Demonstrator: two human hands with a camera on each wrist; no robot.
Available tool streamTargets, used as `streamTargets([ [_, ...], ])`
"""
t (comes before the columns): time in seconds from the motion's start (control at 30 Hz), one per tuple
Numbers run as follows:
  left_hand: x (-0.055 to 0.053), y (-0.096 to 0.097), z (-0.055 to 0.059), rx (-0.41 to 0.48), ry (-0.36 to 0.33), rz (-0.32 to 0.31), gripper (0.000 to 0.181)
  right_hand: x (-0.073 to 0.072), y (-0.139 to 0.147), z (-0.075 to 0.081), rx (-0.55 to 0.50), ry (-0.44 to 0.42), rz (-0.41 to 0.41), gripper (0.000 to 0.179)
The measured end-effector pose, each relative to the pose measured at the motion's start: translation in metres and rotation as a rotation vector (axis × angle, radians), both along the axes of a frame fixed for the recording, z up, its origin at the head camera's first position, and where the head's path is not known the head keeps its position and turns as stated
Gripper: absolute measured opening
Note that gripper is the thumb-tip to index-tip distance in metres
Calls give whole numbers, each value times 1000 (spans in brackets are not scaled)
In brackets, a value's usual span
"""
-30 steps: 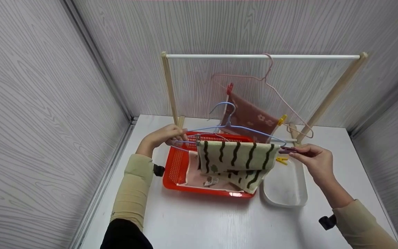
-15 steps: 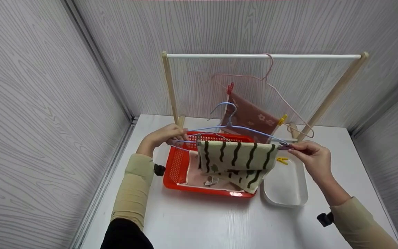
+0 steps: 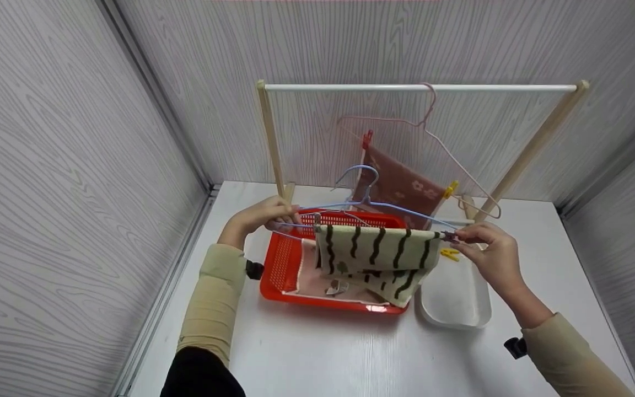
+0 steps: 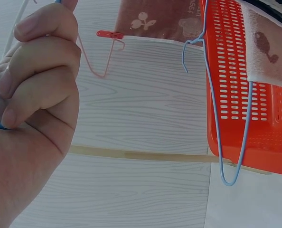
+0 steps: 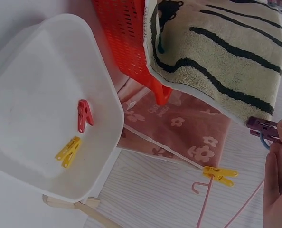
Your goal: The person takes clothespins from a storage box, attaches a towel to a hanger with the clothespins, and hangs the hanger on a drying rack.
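Observation:
My left hand (image 3: 273,214) grips the left end of a blue hanger (image 3: 405,209), fingers curled round it in the left wrist view. Over the hanger's lower bar hangs a cream towel (image 3: 378,248) with dark wavy stripes. A greyish clip (image 3: 317,220) sits at its upper left corner. My right hand (image 3: 491,253) pinches a purple clothespin (image 5: 263,128) between thumb and fingers. Its jaws are at the towel's upper right corner, beside the blue bar. The hanger's hook points up and hangs on nothing.
Below the towel stands a red basket (image 3: 281,270) with a pink towel (image 3: 309,281) and another blue hanger (image 4: 217,128). A white tub (image 5: 32,109) holds red and yellow clothespins. Behind, a pink hanger (image 3: 455,154) with a clipped brown-pink towel (image 3: 400,182) hangs from the rack's white rail (image 3: 350,87).
My right hand has moved slightly left, bringing the purple clothespin inward along the bar onto the towel's right corner. The left hand, hanger and towel have stayed nearly still.

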State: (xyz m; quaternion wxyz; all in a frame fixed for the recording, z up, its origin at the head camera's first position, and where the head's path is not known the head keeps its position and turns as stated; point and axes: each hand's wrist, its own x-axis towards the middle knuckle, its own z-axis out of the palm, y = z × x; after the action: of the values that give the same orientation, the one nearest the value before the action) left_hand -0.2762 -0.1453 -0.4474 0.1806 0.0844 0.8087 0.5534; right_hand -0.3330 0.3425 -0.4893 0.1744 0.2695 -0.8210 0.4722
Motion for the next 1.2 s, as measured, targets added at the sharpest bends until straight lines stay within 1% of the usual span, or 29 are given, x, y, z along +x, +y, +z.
streamTargets([
  [0.1, 0, 1, 1, 4, 1, 2, 58, 0, 0, -1, 25, 5, -5, 29],
  [0.2, 0, 1, 0, 4, 4, 3, 60, -1, 0, -2, 22, 5, 9, 33],
  [0.43, 0, 1, 0, 9, -1, -4, 49, 0, 0, -5, -9, 4, 69, 38],
  [0.47, 0, 1, 0, 6, -1, -3, 50, 0, -1, -6, -18, 6, 72, 38],
  [0.67, 0, -1, -1, 4, 7, -4, 49, 1, -3, -6, -74, 72, 90, 35],
  [0.8, 1, -1, -2, 13, 5, -2, 45, 2, -4, -7, -87, 102, 84, 32],
  [0.93, 0, -1, -3, 20, 8, -7, 42, 2, -5, -8, -78, 111, 72, 30],
  [1.2, 0, -2, -3, 29, 7, -11, 42, 1, -7, -8, -73, 121, 76, 28],
])
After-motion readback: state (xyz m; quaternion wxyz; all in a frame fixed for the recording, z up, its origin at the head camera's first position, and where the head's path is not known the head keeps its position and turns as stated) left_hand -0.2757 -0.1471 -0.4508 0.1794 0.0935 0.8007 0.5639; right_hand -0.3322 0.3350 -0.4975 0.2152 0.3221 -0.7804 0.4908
